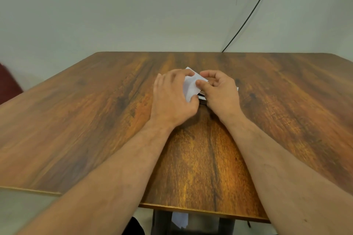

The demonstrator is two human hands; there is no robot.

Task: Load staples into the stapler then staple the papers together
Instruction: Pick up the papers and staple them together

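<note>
— Small white folded papers [192, 87], mid-desk, held between both hands; stapler not plainly seen.

— Which step, then?

— Judged from this view alone: gathering or squaring up the papers. Cannot tell whether staples already loaded. Only a thin dark edge [202, 97] with a pale strip peeking out under the right hand, just below the papers; possibly the stapler, too hidden to call.

— From the left, please.

— Far left, a dark red blurred shape [7, 82] beyond the desk edge; unidentifiable. Then the brown wood-grain desk [86, 110]. Then the left hand [172, 99], fingers curled over the papers' left side, thumb tucked against the lower corner: gripping. Then the papers, tilted, far corner poking out past the fingertips. Then the right hand [219, 89], thumb and forefinger pinching the papers' right edge, other fingers loosely curled. Further right, a thin black cable [252, 11] running down the pale wall to the desk's back edge.

— Next move?

— Probably: line up the sheets' edges, keep one hand gripping them, free the other for the stapler. Loading first if the magazine is empty.

— Counts?

— Two hands. One bundle of papers on the desk; sheets within it not countable. One more scrap of white paper [180, 220] below the desk's near edge. One cable. One desk. Staples: none visible.
</note>
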